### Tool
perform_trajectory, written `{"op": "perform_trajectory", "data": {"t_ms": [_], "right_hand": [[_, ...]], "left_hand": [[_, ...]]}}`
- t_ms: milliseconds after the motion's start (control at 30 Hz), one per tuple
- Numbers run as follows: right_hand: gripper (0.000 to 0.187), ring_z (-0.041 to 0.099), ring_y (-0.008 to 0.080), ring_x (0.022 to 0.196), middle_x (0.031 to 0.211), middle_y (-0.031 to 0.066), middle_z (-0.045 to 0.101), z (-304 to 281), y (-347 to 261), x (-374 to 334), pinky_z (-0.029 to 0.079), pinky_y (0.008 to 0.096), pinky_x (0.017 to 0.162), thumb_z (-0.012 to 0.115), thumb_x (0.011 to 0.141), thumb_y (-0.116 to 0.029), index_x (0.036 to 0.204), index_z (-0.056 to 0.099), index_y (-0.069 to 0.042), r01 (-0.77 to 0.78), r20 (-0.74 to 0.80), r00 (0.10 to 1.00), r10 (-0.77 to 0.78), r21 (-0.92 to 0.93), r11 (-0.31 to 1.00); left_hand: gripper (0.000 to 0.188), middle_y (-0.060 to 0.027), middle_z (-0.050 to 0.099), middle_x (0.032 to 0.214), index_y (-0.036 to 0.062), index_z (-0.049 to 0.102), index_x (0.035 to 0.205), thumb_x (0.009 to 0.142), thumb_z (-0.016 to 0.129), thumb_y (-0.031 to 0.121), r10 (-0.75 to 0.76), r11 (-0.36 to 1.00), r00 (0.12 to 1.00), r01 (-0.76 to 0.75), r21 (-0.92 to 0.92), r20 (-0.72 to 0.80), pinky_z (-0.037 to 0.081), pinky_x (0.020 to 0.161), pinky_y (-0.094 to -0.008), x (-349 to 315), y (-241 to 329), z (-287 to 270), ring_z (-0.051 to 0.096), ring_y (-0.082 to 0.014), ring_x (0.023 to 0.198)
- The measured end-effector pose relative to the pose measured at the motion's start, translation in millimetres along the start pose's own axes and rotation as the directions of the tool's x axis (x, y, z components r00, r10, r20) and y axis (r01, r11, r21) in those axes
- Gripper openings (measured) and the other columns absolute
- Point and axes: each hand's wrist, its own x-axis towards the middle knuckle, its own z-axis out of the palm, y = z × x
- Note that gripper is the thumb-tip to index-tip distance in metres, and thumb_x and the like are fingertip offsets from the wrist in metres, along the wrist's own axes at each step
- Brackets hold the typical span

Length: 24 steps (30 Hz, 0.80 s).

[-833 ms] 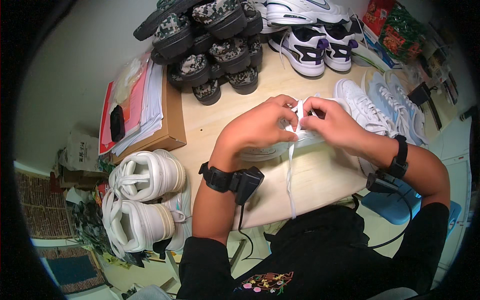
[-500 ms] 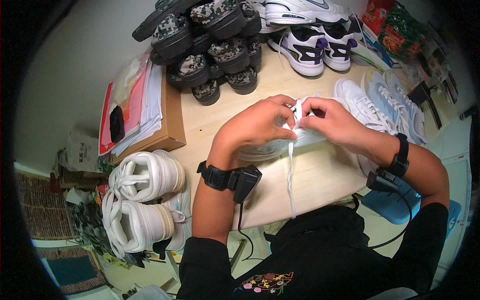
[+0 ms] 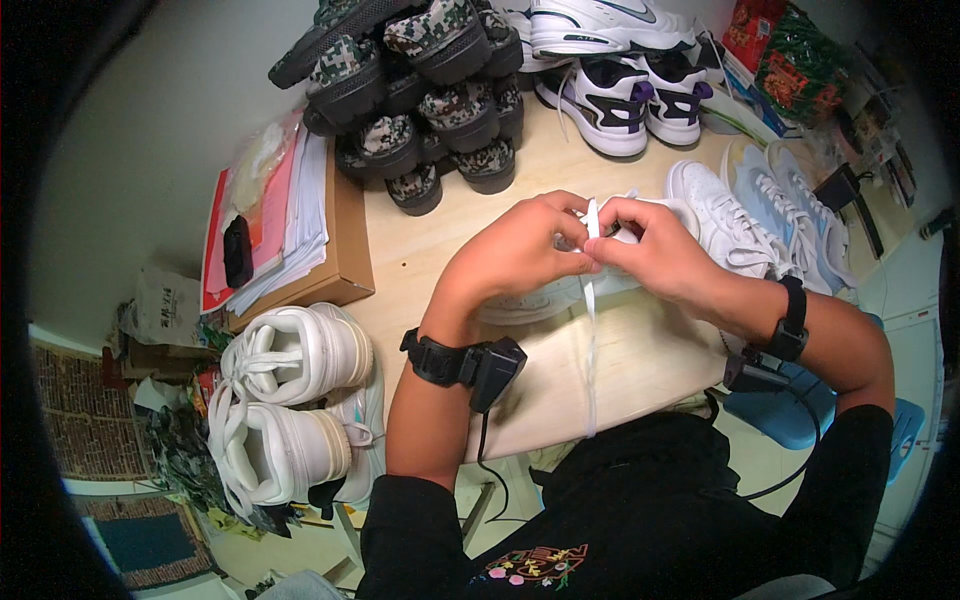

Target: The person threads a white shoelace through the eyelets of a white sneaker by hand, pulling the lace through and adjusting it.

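Observation:
A white sneaker (image 3: 532,304) lies on the wooden table in front of me, mostly covered by my hands. Over it, my left hand (image 3: 525,248) is closed in a pinch, its thumb and fingers on a flat white shoelace (image 3: 591,350). From the other side my right hand (image 3: 660,250) pinches the same lace, thumb tip almost touching the left thumb. A short stretch of lace stands up between the fingertips, and a long end hangs down past the table's front edge. How the lace crosses under my fingers is hidden.
Camouflage shoes (image 3: 460,110) are stacked at the back, beside white-and-black sneakers (image 3: 610,110). More white sneakers (image 3: 715,205) and pale blue ones (image 3: 790,205) stand at right. At left are a cardboard box (image 3: 345,240) topped with papers and a pair of white shoes (image 3: 300,365).
The fingertips have drawn closer together around the lace. Its hanging end has swung slightly right, and the loop between my hands looks narrower.

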Motion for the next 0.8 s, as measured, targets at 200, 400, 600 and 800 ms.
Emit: {"op": "perform_trajectory", "data": {"t_ms": [200, 400, 600, 800], "right_hand": [[0.017, 0.058, 0.0135, 0.077, 0.099, 0.0073, 0.054, 8.8, 9.3, -6.3, 0.045, 0.0279, 0.070, 0.068, 0.084, -0.016, 0.094, 0.064, -0.004, 0.271, -0.245, 0.920, -0.305, -0.161, 0.949], [0.015, 0.054, 0.0072, 0.069, 0.084, 0.0011, 0.058, -1.2, -50.4, -3.1, 0.045, 0.0218, 0.063, 0.059, 0.093, -0.017, 0.097, 0.063, -0.004, 0.198, -0.184, 0.975, -0.122, 0.482, 0.854], [0.020, 0.053, 0.0100, 0.089, 0.097, -0.0010, 0.059, -19.2, -68.6, -8.5, 0.044, 0.0244, 0.072, 0.050, 0.100, -0.024, 0.100, 0.060, -0.007, 0.319, -0.082, 0.945, -0.316, 0.431, 0.844], [0.022, 0.053, 0.0074, 0.076, 0.081, -0.0006, 0.058, -17.7, -71.3, -3.0, 0.044, 0.0231, 0.068, 0.053, 0.100, -0.022, 0.095, 0.063, -0.003, 0.334, -0.134, 0.939, -0.316, 0.563, 0.756]], "left_hand": [[0.022, -0.0157, 0.060, 0.119, 0.0009, 0.073, 0.095, 0.076, 0.077, 0.012, 0.028, 0.998, 0.995, -0.032, -0.049, -0.092, 0.045, 0.094, -0.0354, 2.9, 1.4, 1.6, 0.058, -0.0298, 0.109], [0.018, -0.0126, 0.062, 0.115, 0.0016, 0.072, 0.096, 0.082, 0.074, 0.013, 0.112, 0.986, 0.982, -0.129, -0.104, -0.152, 0.047, 0.091, -0.0333, 0.6, 14.0, -3.1, 0.060, -0.0246, 0.103], [0.022, -0.0062, 0.069, 0.090, -0.0053, 0.065, 0.106, 0.091, 0.066, 0.010, 0.076, 0.767, 0.964, -0.219, -0.603, -0.254, 0.051, 0.078, -0.0271, -4.1, 44.6, -4.4, 0.065, -0.0126, 0.084], [0.020, -0.0085, 0.069, 0.088, -0.0060, 0.064, 0.108, 0.094, 0.061, 0.008, 0.018, 0.696, 0.955, -0.224, -0.682, -0.296, 0.053, 0.075, -0.0271, -3.3, 48.0, -2.5, 0.066, -0.0138, 0.079]]}}
